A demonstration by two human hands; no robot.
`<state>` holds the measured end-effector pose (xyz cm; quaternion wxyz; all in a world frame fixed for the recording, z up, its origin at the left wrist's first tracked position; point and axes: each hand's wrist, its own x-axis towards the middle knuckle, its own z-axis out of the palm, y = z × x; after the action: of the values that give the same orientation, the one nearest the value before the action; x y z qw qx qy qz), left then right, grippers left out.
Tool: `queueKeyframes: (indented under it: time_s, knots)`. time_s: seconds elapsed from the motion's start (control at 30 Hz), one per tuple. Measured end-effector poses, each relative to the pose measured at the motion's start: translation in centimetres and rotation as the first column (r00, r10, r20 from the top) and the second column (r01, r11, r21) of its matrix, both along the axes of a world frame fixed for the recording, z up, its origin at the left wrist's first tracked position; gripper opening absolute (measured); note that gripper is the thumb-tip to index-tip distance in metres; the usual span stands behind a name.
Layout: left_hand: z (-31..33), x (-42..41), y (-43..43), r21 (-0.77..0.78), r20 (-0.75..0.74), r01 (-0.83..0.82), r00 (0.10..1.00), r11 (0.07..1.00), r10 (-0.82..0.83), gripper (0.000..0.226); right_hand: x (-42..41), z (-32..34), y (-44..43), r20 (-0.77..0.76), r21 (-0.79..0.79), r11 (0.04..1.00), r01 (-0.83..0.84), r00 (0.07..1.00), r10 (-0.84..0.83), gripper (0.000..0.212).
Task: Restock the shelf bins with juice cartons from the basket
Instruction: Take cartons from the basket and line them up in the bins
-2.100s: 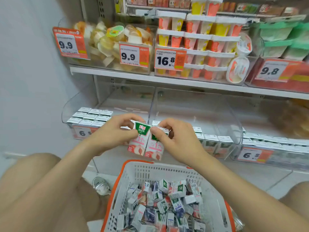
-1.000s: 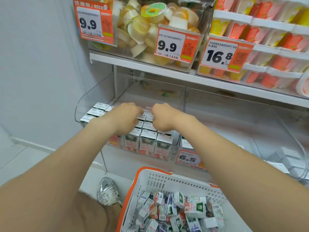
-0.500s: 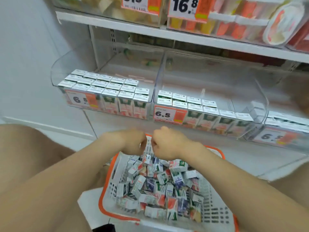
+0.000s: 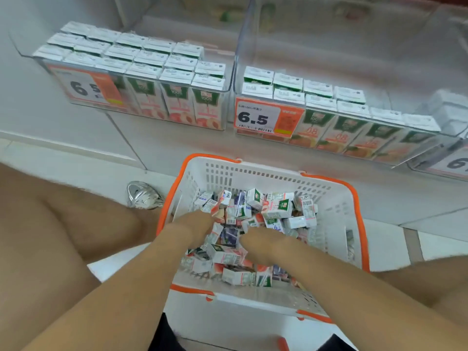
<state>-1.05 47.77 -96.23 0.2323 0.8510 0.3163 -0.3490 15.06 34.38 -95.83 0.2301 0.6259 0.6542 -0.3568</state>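
A white basket (image 4: 253,173) with an orange rim sits on the floor before me, holding a loose pile of small juice cartons (image 4: 277,207). Both my hands are down in that pile. My left hand (image 4: 195,224) reaches in from the basket's left side and my right hand (image 4: 263,240) lies just right of it. Cartons hide the fingertips of both, so any grip is unclear. Above, the clear left shelf bin (image 4: 229,72) holds several rows of upright peach cartons. The middle bin (image 4: 247,34) holds two short rows of orange cartons, with bare room behind them.
Price tags reading 6.5 hang on the bin fronts (image 4: 255,117). A third bin (image 4: 450,163) shows at the right edge. My bare knees (image 4: 63,211) flank the basket, and a silver shoe (image 4: 143,196) rests on the tiled floor left of it.
My hands placed two peach cartons in the left bin, then came back down empty. They have dropped from above the basket's far rim into the carton pile, and my view has tilted downward.
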Motion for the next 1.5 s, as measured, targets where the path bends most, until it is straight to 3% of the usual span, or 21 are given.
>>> queueKeyframes:
  time_s: [0.2, 0.33, 0.53, 0.63, 0.73, 0.87, 0.97, 1.07, 1.23, 1.4, 1.5]
  knots:
    - [-1.1, -0.3, -0.1, 0.033, -0.12, 0.124, 0.986, 0.992, -0.119, 0.048, -1.2, -4.0, -0.6, -0.129, 0.128, 0.984, 0.122, 0.986, -0.106, 0.046]
    - [-1.8, -0.6, -0.3, 0.106, -0.209, 0.274, 0.946, 0.956, -0.248, 0.046, -3.4, -5.4, -0.7, -0.253, 0.062, 0.984, 0.168, 0.956, -0.147, 0.042]
    - [-2.7, -1.3, -0.1, 0.203, -0.179, 0.346, 0.933, 0.916, -0.312, 0.047, -4.9, -6.8, -0.8, -0.217, 0.067, 0.981, 0.185, 0.962, -0.166, 0.057]
    - [-3.5, -1.7, -0.3, 0.264, -0.17, 0.359, 0.931, 0.895, -0.324, 0.051, -5.0, -6.7, -1.0, -0.146, 0.144, 0.98, 0.14, 0.982, -0.119, 0.071]
    - [-3.7, -1.6, -0.5, 0.279, -0.187, 0.382, 0.921, 0.881, -0.34, 0.051, -4.7, -6.6, -1.0, -0.135, 0.212, 0.969, 0.127, 0.986, -0.099, 0.072]
    - [-2.7, -1.0, -0.4, 0.238, -0.17, 0.357, 0.931, 0.903, -0.323, 0.043, -3.3, -5.2, -0.5, -0.35, 0.178, 0.906, 0.384, 0.885, -0.307, 0.07]
    - [-1.1, -0.8, 0.5, 0.191, -0.006, 0.244, 0.969, 0.951, -0.247, 0.05, -1.8, -3.3, 0.2, -0.406, 0.186, 0.816, 0.547, 0.799, -0.443, 0.058]
    - [1.4, -1.2, 1.9, -0.09, 0.225, -0.052, 0.972, 0.995, 0.071, 0.056, -0.2, -0.8, 0.7, -0.425, 0.182, 0.736, 0.653, 0.727, -0.539, 0.057]
    - [6.1, -2.0, 2.8, -0.505, 0.416, -0.238, 0.775, 0.83, 0.476, 0.052, 2.1, 3.5, 1.2, -0.488, 0.194, 0.618, 0.762, 0.622, -0.613, 0.064]
    - [11.4, -1.7, 2.4, -0.573, 0.494, -0.286, 0.627, 0.768, 0.602, 0.045, 3.0, 7.9, 1.1, -0.618, 0.23, 0.517, 0.824, 0.534, -0.577, 0.068]
    - [14.9, -1.8, 2.2, -0.556, 0.544, -0.262, 0.603, 0.789, 0.584, 0.047, 2.5, 11.2, 1.1, -0.669, 0.293, 0.492, 0.82, 0.543, -0.508, 0.061]
